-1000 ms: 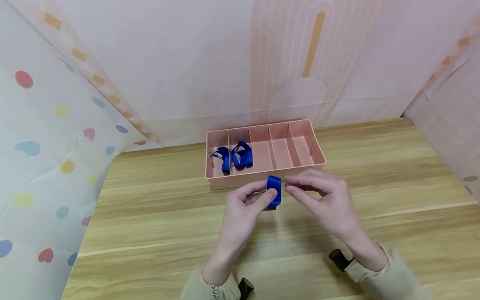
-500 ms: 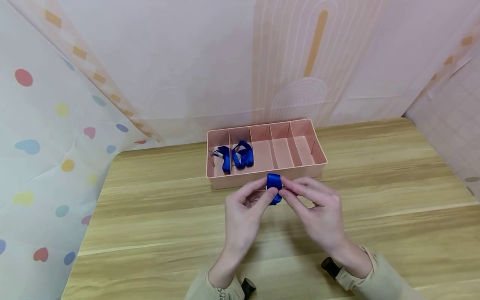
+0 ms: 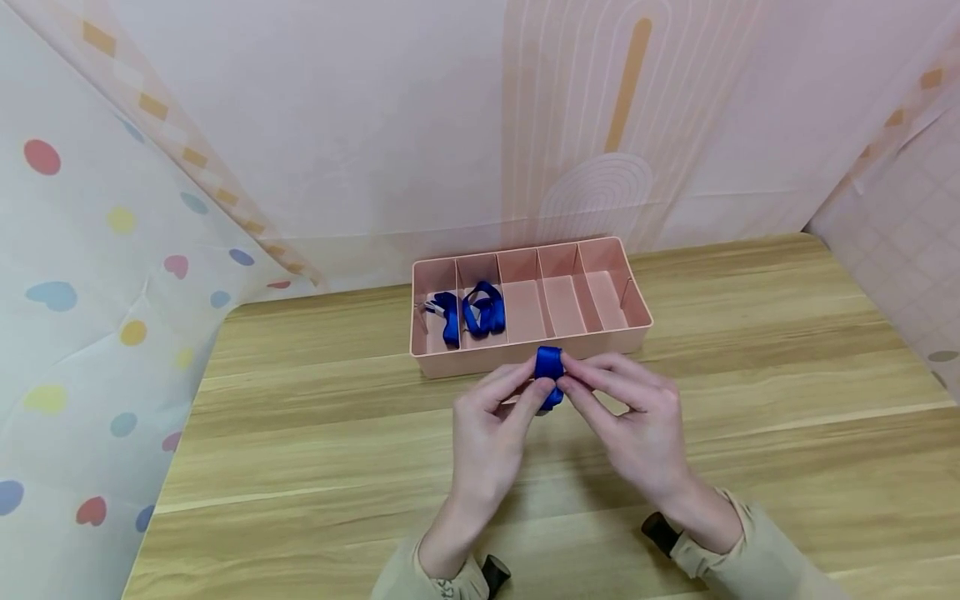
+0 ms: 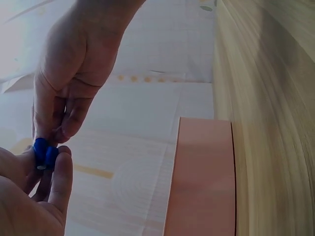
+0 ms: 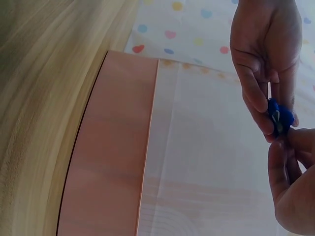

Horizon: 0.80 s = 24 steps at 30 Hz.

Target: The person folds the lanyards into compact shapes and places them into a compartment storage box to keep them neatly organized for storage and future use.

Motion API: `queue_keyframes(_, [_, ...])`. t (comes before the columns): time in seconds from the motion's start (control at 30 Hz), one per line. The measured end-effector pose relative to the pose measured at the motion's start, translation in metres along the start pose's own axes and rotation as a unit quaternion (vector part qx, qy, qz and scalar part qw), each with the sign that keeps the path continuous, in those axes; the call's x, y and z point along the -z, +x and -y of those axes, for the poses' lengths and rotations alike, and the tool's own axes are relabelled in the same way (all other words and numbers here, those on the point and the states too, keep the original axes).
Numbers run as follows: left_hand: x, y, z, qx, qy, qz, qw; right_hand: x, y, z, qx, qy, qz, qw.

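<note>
A small folded roll of blue satin ribbon (image 3: 550, 364) is held up between both hands, in front of the pink divided box. My left hand (image 3: 487, 437) pinches its left side between thumb and fingers. At its right edge, the thumb and forefinger of my right hand (image 3: 648, 425) pinch the ribbon. In the left wrist view the ribbon (image 4: 45, 153) shows as a doubled coil between the fingertips. The right wrist view shows a pale strip on the end of the ribbon (image 5: 279, 118). The fingers hide part of it.
The pink box (image 3: 480, 361) stands at the back of the wooden table (image 3: 315, 433), against the patterned backdrop. Its leftmost compartment holds a blue ribbon bundle (image 3: 450, 321) with a whitish end. Another looped blue ribbon (image 3: 491, 315) lies in the second compartment.
My right hand has moved left from beside the ribbon and now pinches its right edge. The left hand keeps its hold, nearly still. The box and its ribbons have not moved.
</note>
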State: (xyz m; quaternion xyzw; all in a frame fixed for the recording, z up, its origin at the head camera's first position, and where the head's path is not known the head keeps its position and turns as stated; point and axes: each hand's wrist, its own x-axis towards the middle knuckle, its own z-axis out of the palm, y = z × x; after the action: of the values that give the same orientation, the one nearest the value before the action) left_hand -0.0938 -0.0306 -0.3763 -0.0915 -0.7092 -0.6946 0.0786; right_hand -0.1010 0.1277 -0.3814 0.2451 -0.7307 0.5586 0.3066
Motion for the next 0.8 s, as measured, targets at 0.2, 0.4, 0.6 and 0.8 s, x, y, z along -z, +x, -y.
queue_keyframes(0.2, [0.0006, -0.0011, -0.0004, -0.022, 0.014, 0.014, 0.9996, 0.0009, 0.0003, -0.0004, -0.002, -0.014, -0.006, 0.9999])
queue_keyframes(0.4, [0.0017, -0.0001, -0.0007, -0.010, 0.010, 0.004, 0.9999, 0.0011, 0.0005, 0.0012, -0.006, -0.018, 0.014, 0.9997])
queue_keyframes(0.6, [0.0021, 0.0000, -0.0019, -0.006, 0.013, -0.002, 0.9999, 0.0011, -0.0005, 0.0005, -0.004, -0.014, 0.020, 0.9997])
queue_keyframes(0.8, [0.0016, -0.0004, -0.0010, -0.027, 0.038, -0.008, 0.9989, 0.0008, -0.0011, 0.0000, -0.008, -0.004, 0.024, 0.9997])
